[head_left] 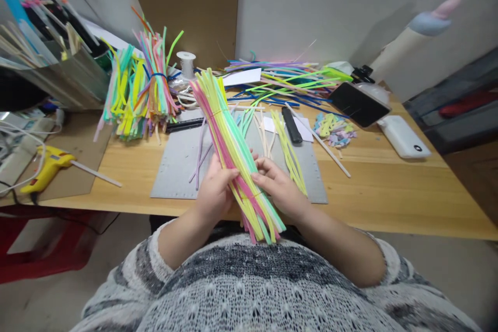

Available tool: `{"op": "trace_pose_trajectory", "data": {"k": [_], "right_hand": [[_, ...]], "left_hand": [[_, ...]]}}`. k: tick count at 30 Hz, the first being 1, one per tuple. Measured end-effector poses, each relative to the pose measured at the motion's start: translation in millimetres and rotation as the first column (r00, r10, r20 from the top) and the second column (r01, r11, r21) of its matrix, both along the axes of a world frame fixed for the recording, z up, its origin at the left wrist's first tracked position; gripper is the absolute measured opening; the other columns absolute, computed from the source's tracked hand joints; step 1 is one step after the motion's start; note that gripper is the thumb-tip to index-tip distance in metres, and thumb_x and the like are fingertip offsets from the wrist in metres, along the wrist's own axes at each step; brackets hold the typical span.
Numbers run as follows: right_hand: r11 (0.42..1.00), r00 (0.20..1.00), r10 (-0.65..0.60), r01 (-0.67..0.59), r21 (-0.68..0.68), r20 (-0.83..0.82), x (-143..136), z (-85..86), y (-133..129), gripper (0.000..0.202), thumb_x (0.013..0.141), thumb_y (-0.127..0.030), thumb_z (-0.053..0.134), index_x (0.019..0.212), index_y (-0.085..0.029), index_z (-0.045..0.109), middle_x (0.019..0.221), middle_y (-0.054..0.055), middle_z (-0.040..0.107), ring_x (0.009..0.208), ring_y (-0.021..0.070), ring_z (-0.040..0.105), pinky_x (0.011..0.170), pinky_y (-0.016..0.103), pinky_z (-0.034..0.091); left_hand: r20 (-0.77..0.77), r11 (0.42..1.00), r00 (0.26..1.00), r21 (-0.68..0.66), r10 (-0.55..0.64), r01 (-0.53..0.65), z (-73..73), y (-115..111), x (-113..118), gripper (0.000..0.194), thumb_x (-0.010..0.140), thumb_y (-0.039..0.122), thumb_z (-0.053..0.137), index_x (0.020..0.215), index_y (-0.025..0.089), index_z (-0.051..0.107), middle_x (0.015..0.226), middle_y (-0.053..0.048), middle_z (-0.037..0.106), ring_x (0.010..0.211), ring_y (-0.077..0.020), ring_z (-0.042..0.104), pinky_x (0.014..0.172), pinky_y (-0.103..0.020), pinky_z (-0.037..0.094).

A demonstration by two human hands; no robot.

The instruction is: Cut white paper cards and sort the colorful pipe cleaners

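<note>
A long bundle of pipe cleaners (233, 140) in pink, yellow, mint and white is held up over the front edge of the grey mat (175, 171). Thin bands go round it near its top and lower part. My left hand (218, 189) is closed round its left side, thumb on the pink strands. On the right side my right hand (280, 187) grips it too, thumb on the mint strands. On the mat lie loose yellow pipe cleaners (290, 158), purple ones (199, 161) and a black stick-like object (291, 125).
Upright bundles (155, 83) and a white spool (187, 65) stand at the back left. A yellow glue gun (49, 166) lies at the left. Loose pipe cleaners (280, 80) lie along the back. At right are a phone (360, 104), a white power bank (404, 137) and cut pieces (336, 129).
</note>
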State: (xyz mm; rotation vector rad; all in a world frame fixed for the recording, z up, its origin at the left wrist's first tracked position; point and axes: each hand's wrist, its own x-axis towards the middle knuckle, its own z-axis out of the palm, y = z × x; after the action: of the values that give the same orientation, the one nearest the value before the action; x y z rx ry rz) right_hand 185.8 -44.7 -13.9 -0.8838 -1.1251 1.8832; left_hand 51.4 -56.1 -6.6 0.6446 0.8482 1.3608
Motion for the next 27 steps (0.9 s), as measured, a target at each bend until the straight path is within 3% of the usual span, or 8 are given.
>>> {"op": "trace_pose_trajectory", "data": {"k": [3,12,16,20,22,24,27], "right_hand": [[1.000,1.000,0.015,-0.015,0.013,0.009,-8,-0.4,-1,0.026,0.077,-0.037,0.066,0.084,-0.021,0.047,0.080,-0.003,0.054,0.074,0.0118,0.053,0.071,0.027,0.043],[0.990,1.000,0.006,-0.010,-0.138,-0.028,-25,-1.5,-6,0.024,0.076,-0.036,0.066,0.085,-0.022,0.048,0.078,-0.003,0.052,0.070,0.0128,0.054,0.063,0.027,0.046],[0.993,0.999,0.043,-0.044,-0.107,-0.015,-29,-6.2,-6,0.023,0.078,-0.036,0.064,0.087,-0.022,0.047,0.078,-0.003,0.054,0.068,0.0121,0.054,0.064,0.028,0.046],[0.990,0.996,-0.022,0.010,0.141,0.088,-31,-13.2,-5,0.027,0.081,-0.030,0.061,0.098,-0.026,0.042,0.084,-0.004,0.052,0.066,0.0099,0.051,0.062,0.026,0.043],[0.939,0.975,-0.116,0.046,0.341,0.190,-29,-13.1,-6,0.025,0.082,-0.025,0.059,0.102,-0.028,0.043,0.092,-0.003,0.050,0.069,0.0098,0.050,0.063,0.026,0.042],[0.864,0.943,-0.164,-0.003,0.503,0.288,-26,-9.7,-6,0.017,0.084,-0.021,0.056,0.098,-0.027,0.050,0.096,-0.001,0.051,0.078,0.0118,0.051,0.069,0.028,0.042],[0.788,0.904,-0.143,-0.142,0.599,0.402,-21,-3.6,-8,0.007,0.084,-0.021,0.055,0.090,-0.024,0.056,0.094,0.002,0.053,0.088,0.0156,0.052,0.073,0.030,0.042]], "left_hand": [[-0.001,0.999,0.999,0.014,0.038,-0.038,-1.5,-3,-6,0.037,0.075,0.020,0.061,0.110,0.018,0.050,0.112,-0.010,0.066,0.107,-0.0273,0.062,0.097,-0.044,0.048],[0.002,0.994,0.995,-0.046,0.103,-0.103,-1.6,-11,-16,0.042,0.067,0.008,0.059,0.106,0.017,0.046,0.103,-0.010,0.069,0.111,-0.0286,0.060,0.096,-0.048,0.048],[0.026,0.993,0.995,-0.065,0.098,-0.096,-0.5,-13,-22,0.046,0.064,0.005,0.055,0.108,0.016,0.047,0.106,-0.011,0.068,0.113,-0.0291,0.059,0.096,-0.048,0.048],[0.034,0.991,0.993,-0.075,0.115,-0.112,-2.7,-14,-25,0.046,0.064,0.005,0.056,0.108,0.017,0.047,0.111,-0.011,0.066,0.111,-0.0280,0.060,0.097,-0.046,0.047],[0.028,0.988,0.990,-0.067,0.140,-0.138,-4.2,-16,-25,0.046,0.064,0.006,0.057,0.107,0.017,0.046,0.111,-0.010,0.066,0.108,-0.0273,0.061,0.096,-0.046,0.048],[0.019,0.984,0.985,-0.046,0.172,-0.171,-5.4,-17,-26,0.045,0.065,0.005,0.057,0.106,0.018,0.045,0.109,-0.009,0.066,0.107,-0.0264,0.062,0.095,-0.045,0.049],[-0.009,0.974,0.974,0.000,0.225,-0.225,-5.7,-18,-28,0.042,0.067,0.005,0.057,0.105,0.020,0.044,0.108,-0.008,0.065,0.110,-0.0252,0.060,0.094,-0.043,0.049]]}}
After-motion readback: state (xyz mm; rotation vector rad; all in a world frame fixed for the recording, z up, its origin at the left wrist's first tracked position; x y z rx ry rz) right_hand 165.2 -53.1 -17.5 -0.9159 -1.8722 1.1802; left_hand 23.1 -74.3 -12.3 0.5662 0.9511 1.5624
